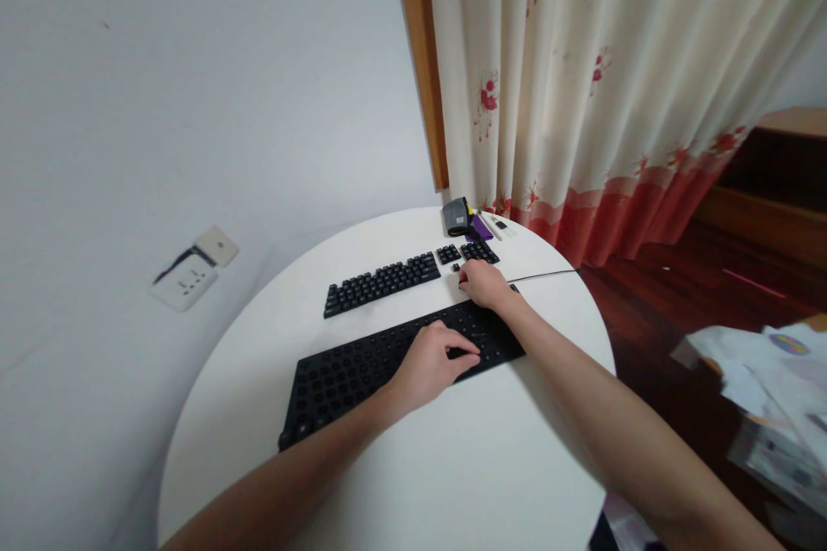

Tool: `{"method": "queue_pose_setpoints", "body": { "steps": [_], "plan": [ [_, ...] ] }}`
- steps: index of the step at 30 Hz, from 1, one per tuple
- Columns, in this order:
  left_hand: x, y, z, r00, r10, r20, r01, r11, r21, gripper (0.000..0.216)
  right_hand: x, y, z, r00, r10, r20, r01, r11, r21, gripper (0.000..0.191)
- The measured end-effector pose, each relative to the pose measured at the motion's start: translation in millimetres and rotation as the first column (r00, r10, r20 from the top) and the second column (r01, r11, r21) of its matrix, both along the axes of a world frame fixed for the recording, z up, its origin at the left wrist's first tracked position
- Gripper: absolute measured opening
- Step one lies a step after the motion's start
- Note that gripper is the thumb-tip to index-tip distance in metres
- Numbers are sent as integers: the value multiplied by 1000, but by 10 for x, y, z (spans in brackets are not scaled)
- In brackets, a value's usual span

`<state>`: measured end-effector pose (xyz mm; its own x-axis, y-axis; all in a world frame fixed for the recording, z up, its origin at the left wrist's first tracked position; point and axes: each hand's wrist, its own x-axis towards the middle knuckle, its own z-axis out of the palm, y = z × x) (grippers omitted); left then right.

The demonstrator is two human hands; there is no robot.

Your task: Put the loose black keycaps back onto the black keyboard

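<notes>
A black keyboard lies across the round white table, its sockets mostly bare of keycaps. My left hand rests over its right half, thumb and fingertips brought together; whatever they may hold is too small to make out. Beyond the keyboard's far edge, my right hand pinches a small dark keycap close to the tabletop. Loose black keycaps stand in a block behind the keyboard, with a smaller group and another group to the right. One single keycap sits just left of my right hand.
At the table's far edge lie a grey pouch, a purple item and a pale stick-like item. A black cable runs off the right edge. Wall and curtain border the back; papers lie right.
</notes>
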<state>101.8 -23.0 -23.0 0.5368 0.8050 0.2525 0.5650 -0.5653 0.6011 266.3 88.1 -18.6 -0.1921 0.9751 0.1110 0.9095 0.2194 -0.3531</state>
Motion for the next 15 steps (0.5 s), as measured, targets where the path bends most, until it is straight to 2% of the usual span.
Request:
{"method": "queue_pose_setpoints", "body": {
  "steps": [8, 12, 15],
  "plan": [
    [3, -13, -77, 993, -2, 116, 1, 1000, 3, 6, 15, 32, -44, 1000, 4, -5, -5, 1000, -5, 14],
    [6, -32, -88, 996, -17, 93, 12, 999, 52, 7, 14, 37, -47, 1000, 6, -9, -6, 1000, -7, 14],
    [13, -57, -88, 998, -50, 36, 44, 989, 142, 10, 14, 31, -49, 1000, 3, -16, -3, 1000, -9, 14]
  ]
}}
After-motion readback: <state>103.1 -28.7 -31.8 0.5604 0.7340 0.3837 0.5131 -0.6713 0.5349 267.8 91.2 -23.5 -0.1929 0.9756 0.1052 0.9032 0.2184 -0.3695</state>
